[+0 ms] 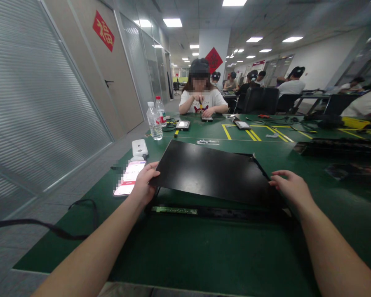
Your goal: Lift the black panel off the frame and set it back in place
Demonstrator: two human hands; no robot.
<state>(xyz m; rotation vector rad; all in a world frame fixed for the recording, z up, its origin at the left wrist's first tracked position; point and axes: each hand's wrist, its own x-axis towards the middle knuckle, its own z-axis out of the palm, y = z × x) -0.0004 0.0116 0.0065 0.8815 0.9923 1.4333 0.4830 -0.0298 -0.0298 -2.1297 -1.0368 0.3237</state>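
Note:
A flat, glossy black screen panel [210, 171] is tilted up on its left side above a thin black frame [235, 213]. A green strip, like a circuit board [174, 210], shows in the frame's near edge. My left hand [145, 181] pinches the panel's left edge, thumb on top. At the right edge, the fingers of my right hand [289, 185] are bent together against the rim, where panel and frame lie close. Most of the frame is hidden under the panel.
Left of the panel lie a lit phone [130, 177] and a white charger [139, 147]. Two water bottles [155, 121] stand behind them. Across the green table [204, 255] a person [202, 97] works on a small drive. A long black part [343, 148] lies at right.

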